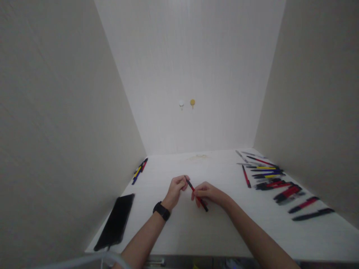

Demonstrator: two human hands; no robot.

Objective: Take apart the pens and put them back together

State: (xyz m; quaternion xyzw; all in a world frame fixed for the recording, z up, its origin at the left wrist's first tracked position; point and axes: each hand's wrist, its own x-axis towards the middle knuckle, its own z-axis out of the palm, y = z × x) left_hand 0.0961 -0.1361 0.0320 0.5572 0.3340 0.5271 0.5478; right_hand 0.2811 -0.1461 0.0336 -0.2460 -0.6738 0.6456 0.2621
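A red pen [199, 198] with black ends is held slantwise over the middle of the white table. My right hand [209, 192] pinches it along its red barrel, and the lower black end sticks out below the fingers. At the upper, thin black end, my left hand [178, 185] has its fingers closed round the tip. A black watch [162, 211] is on my left wrist. How the left fingertips grip the tip is partly hidden.
Several loose pens [265, 172] in red, black, yellow and blue lie along the right wall. A small group of pens [137, 173] rests by the left wall. Nearer, a black tablet [116, 222] with a cable lies at left. Two hooks [192, 102] are on the back wall.
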